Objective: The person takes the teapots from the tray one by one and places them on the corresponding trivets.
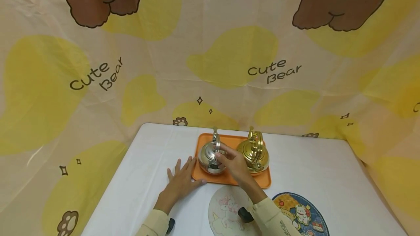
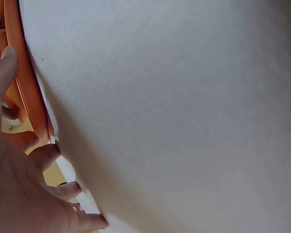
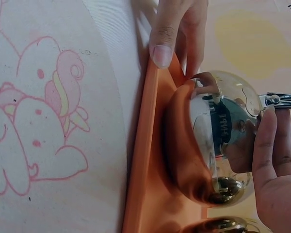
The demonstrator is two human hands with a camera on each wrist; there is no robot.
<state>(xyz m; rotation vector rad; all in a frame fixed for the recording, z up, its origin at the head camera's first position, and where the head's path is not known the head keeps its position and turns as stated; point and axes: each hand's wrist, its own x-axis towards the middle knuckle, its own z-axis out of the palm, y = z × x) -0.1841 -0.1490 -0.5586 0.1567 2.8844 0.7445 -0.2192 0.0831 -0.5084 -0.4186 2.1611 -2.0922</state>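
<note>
Right hand (image 1: 235, 162) on round, probably steel kettle (image 1: 206, 160)

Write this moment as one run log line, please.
left hand: touches orange tray | right hand: at handle of silver kettle | gold kettle: on tray, beside silver kettle

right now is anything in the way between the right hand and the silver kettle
Nothing visible: the right hand is at the handle of the silver kettle. The gold kettle stands to the hand's right on the orange tray, not between them.
</note>
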